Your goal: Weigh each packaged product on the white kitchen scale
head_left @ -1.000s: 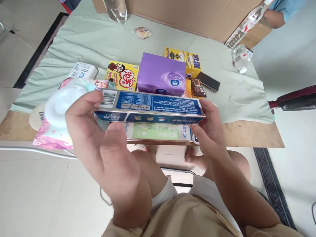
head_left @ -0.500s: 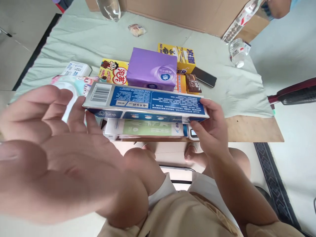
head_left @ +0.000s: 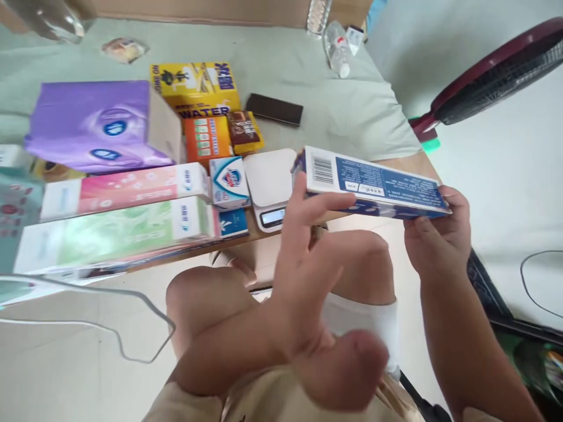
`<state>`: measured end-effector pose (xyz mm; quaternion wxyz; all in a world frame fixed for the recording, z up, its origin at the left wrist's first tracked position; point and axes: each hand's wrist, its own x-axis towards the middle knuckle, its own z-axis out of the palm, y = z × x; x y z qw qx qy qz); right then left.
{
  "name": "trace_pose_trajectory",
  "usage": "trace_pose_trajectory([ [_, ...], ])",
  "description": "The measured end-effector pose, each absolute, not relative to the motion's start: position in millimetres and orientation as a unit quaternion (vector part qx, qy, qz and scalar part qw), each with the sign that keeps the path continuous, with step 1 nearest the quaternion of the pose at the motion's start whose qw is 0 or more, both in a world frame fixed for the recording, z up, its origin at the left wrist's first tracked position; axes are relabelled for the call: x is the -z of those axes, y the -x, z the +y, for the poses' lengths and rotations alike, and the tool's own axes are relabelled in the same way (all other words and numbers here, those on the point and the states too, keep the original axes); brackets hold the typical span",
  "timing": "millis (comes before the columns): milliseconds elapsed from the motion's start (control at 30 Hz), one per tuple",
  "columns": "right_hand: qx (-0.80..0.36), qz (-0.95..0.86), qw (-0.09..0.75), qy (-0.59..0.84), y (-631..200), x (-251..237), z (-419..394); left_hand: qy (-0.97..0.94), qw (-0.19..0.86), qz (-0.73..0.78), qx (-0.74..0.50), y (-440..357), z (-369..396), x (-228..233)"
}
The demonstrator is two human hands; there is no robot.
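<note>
A long blue and white toothpaste box [head_left: 373, 181] is held above the table's front edge, tilted down to the right, its barcode end on the left. My right hand [head_left: 440, 234] grips its right end, thumb below and fingers behind. Against the left end rests my left hand [head_left: 303, 264], fingers stretched and thumb pointing away toward me; it does not grip the box. Just left of the box lies a white digital scale [head_left: 270, 176] with a lit display. Beside the scale stand a white and blue soap box [head_left: 230, 183] and a green and white carton [head_left: 114, 234].
A pink carton [head_left: 127, 190], purple tissue pack [head_left: 92, 123], yellow box [head_left: 193, 88], orange box [head_left: 206, 139], brown packet [head_left: 244, 130] and black phone [head_left: 275, 109] lie on the cloth. A plastic bottle [head_left: 338, 50] lies behind. A fan [head_left: 497, 76] stands right; a white cable [head_left: 145, 299] hangs left.
My view has turned right, bringing the scale and the soap box into sight. My left hand has swung from palm-up at the left to the box's left end. The right hand keeps its grip.
</note>
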<state>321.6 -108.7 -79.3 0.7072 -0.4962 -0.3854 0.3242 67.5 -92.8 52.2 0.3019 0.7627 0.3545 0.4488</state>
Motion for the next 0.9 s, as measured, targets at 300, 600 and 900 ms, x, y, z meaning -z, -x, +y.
trace_pose_trajectory([
  [300, -0.354, -0.421, 0.605, 0.576, -418, 166, -96, -0.761, 0.377, 0.303, -0.433, -135, -74, 47],
  [600, -0.367, -0.527, 0.491, 0.588, -441, 189, -64, -0.793, 0.412, 0.389, -0.222, -117, -67, 30],
  [900, -0.384, -0.502, 0.491, 0.599, -438, 190, -61, -0.817, 0.365, 0.386, -0.224, -107, -65, 40],
])
